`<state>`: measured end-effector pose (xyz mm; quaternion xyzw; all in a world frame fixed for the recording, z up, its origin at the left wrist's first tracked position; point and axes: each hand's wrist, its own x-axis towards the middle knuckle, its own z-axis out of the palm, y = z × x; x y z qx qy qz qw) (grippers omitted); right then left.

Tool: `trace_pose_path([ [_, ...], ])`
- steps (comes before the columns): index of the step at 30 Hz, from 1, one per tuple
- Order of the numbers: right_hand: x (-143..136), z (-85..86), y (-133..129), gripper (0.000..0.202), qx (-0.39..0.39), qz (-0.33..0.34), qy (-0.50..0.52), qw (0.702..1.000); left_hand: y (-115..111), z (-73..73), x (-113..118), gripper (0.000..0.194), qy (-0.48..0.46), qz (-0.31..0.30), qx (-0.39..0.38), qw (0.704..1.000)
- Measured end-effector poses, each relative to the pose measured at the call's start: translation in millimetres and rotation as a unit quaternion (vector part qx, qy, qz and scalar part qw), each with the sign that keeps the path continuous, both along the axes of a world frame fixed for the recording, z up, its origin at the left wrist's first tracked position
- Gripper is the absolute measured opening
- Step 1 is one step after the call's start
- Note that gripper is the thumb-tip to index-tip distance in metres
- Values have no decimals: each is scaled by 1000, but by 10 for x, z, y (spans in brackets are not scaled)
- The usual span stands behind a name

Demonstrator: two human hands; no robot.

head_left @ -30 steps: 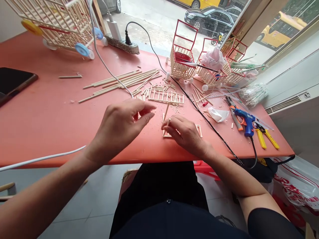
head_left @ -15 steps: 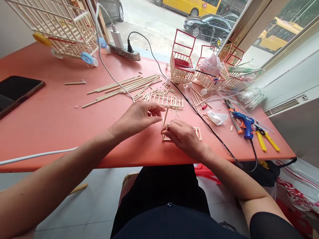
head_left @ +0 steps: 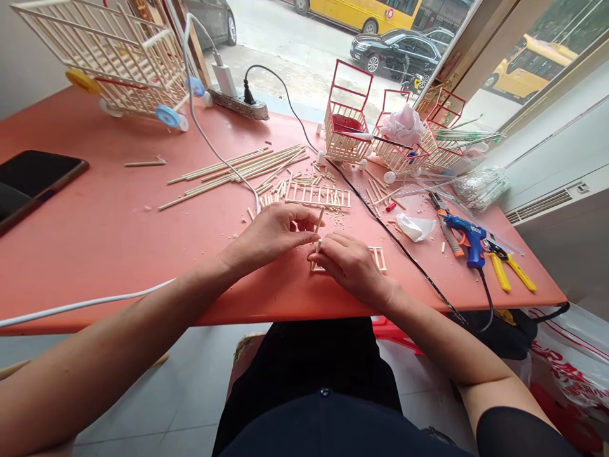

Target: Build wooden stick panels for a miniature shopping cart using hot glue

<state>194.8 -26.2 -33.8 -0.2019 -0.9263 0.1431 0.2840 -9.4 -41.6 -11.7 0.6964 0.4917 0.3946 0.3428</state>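
Near the front edge of the table, a small ladder-like wooden frame (head_left: 379, 259) lies flat, partly hidden under my right hand (head_left: 349, 260). That hand is closed, its thumb and forefinger pinching a short wooden stick (head_left: 318, 244) that stands up at the frame's left end. Just behind it, a second upright stick (head_left: 320, 218) rises between the thumb and fingers of my left hand (head_left: 280, 231), which appear closed on it. Where the sticks' lower ends meet the frame is mostly covered by my fingers.
Another ladder-like frame (head_left: 316, 195) lies beyond my hands beside long sticks (head_left: 238, 170) and cut pieces. A black cable (head_left: 380, 223) crosses the table. At right lie a blue glue gun (head_left: 469, 240) and yellow-handled cutters (head_left: 511, 266). Small wooden carts (head_left: 346, 136) stand behind.
My left hand has moved slightly right and down, and its fingertips have come round the rear upright stick. My right hand keeps its pinch at nearly the same place.
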Motion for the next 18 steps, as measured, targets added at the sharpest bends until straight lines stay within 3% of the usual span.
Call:
trace_pose_path([
  [18, -16, -16, -12, 38, -16, -11, 11, 1000, -51, 19, 44, 19, 17, 32, 24, 999],
])
